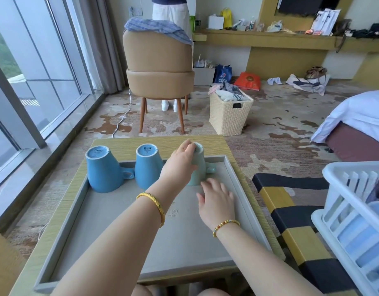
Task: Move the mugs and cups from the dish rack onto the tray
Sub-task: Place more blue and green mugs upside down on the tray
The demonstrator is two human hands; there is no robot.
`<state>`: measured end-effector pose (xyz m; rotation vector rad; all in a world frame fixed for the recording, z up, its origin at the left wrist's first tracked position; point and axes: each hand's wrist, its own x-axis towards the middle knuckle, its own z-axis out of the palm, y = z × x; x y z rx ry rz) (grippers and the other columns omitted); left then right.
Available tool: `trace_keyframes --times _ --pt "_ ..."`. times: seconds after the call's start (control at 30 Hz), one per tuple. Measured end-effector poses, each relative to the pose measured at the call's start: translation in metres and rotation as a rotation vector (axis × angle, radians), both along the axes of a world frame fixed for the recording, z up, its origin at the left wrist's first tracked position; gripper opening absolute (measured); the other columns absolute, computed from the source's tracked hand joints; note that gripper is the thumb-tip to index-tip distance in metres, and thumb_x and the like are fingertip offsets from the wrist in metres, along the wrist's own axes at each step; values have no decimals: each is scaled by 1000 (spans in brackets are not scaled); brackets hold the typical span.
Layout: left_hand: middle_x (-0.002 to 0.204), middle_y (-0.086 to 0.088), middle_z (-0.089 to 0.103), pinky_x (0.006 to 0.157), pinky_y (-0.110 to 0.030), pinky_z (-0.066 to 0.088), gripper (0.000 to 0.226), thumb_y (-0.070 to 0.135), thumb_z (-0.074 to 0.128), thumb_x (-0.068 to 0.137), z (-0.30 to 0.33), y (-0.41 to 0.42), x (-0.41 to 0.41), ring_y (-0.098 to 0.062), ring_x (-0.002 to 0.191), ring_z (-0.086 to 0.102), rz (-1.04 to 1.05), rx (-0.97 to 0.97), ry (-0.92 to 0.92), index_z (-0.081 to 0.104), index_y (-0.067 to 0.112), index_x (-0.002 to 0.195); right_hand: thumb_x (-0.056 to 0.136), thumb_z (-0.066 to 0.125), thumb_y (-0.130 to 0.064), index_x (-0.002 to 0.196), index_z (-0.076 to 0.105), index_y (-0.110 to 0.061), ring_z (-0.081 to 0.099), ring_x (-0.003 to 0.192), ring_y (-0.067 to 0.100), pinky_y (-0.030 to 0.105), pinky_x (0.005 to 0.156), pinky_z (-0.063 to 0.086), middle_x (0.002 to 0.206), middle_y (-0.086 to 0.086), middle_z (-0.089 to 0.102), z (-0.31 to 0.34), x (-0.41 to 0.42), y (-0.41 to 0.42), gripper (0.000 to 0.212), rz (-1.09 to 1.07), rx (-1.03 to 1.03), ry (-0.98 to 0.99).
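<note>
Left hand (182, 161) grips the upturned green mug (198, 165) mid-frame; right hand (216, 197) lies open beside it. Glazed ceramic looks stiff, slippery, breakable (best held round the body).

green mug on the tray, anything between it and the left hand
Nothing visible: the left hand already grips the upside-down green mug, which stands on the tray beside two blue mugs.

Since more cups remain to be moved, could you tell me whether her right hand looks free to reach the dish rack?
Probably yes. The right hand hovers open over the tray, holding nothing, and the dish rack sits just to its right with nothing between them.
</note>
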<state>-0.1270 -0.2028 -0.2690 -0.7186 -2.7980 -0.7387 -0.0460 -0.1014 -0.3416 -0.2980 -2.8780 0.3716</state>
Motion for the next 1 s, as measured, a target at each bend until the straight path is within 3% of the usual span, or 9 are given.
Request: trace_keyframes --times 0.17,0.33,0.53,0.6,0.67,0.77,0.87,1.0 --pt "158 -3 9 100 -34 39 75 10 51 91 -34 -13 36 -24 140 24 54 90 -29 5 20 149 95 35 -27 143 30 -24 34 135 13 35 102 29 151 -13 32 0 -1 0 49 12 -49 11" --pt "159 -3 6 96 -31 40 67 9 38 93 -49 -16 51 -22 138 31 76 103 -219 3 14 149 92 37 -16 146 26 -21 28 139 10 33 109 23 153 -10 31 2 -3 3 56 53 -125 -21" --pt "159 -2 4 94 -30 41 69 14 40 92 -53 -19 48 -25 132 40 58 88 -320 0 13 149 89 39 -14 147 24 -20 25 140 10 33 110 21 150 -9 35 -1 -5 6 60 70 -131 -36" --pt "158 -3 11 95 -27 39 68 16 42 92 -55 -22 48 -24 133 38 44 43 -330 5 14 149 90 39 -15 147 22 -20 24 140 9 33 111 20 150 -8 35 -1 -4 6 60 73 -125 -47" --pt "153 -5 28 95 -25 37 57 17 43 92 -54 -25 51 -24 131 39 16 -8 -313 22 13 145 91 38 -16 147 23 -20 25 140 9 32 112 19 150 -8 35 -1 -4 7 58 64 -132 -48" --pt "130 -8 51 84 -26 41 33 15 41 91 -46 -27 59 -24 113 50 35 -26 -255 50 14 122 92 38 -14 145 29 -19 29 139 12 31 112 21 150 -6 37 5 -2 7 55 70 -180 -57" --pt "125 -6 56 87 -31 47 34 21 38 95 -23 -28 68 -25 110 55 114 -48 -240 51 19 126 92 38 -8 136 46 -16 43 129 23 32 108 35 141 2 48 22 10 9 46 97 -290 -77" --pt "111 -7 63 75 -31 50 32 22 36 95 23 -22 86 -27 95 61 110 -50 -179 57 20 119 94 37 -12 120 59 -17 57 110 23 29 87 47 124 5 60 61 37 23 35 29 -413 -14"
